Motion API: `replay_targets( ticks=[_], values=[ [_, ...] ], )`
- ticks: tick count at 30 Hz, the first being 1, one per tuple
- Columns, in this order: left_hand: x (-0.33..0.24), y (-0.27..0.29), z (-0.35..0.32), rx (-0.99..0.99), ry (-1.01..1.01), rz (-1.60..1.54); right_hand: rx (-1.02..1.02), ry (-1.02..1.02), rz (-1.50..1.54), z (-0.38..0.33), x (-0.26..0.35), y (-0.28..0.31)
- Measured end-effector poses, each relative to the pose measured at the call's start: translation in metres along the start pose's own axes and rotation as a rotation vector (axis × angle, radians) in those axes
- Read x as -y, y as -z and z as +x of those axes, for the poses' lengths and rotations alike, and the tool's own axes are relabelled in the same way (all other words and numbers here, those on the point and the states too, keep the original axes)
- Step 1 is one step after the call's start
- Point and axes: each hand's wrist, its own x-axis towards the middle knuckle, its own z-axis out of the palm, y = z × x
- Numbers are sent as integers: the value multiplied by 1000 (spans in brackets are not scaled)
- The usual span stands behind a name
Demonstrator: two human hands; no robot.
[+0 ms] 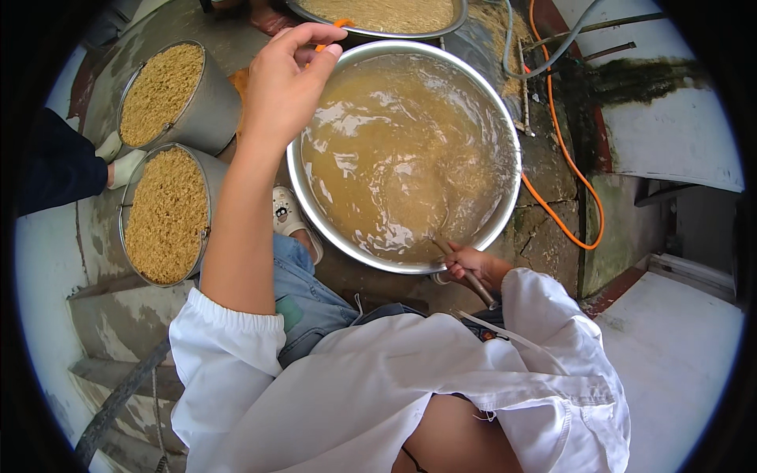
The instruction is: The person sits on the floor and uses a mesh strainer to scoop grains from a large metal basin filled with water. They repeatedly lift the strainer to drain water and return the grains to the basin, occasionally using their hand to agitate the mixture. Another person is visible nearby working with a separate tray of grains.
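Observation:
In front of me stands a wide metal basin (511,189) of cloudy, tan water, its surface rippled and swirling. My right hand (465,262) is closed around a brown stick (479,290) at the near rim; its far end dips into the water where grain-coloured matter shows. My left hand (290,83) is raised above the basin's far left rim, fingers curled. A slim orange thing (344,22) shows at those fingers, mostly hidden by them; its kind I cannot make out.
Two metal buckets, a far one (213,110) and a near one (206,177), heaped with grain, stand at the left beside another person's feet (126,168). A second basin (378,33) of grain sits beyond mine. An orange hose (569,162) and a grey hose (552,65) run along the right.

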Motion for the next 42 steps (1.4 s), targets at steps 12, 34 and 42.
replay_targets(
  ticks=[12, 34, 42],
  values=[
    [1, 6, -1, -11, 17, 64, 374, -69, 743, 66, 16, -100],
    [2, 11, 0, -27, 10, 32, -664, 708, -527, -18, 72, -80],
    [-1, 13, -3, -28, 33, 34, -1210, 926, -1290, -25, 154, -85]
  ],
)
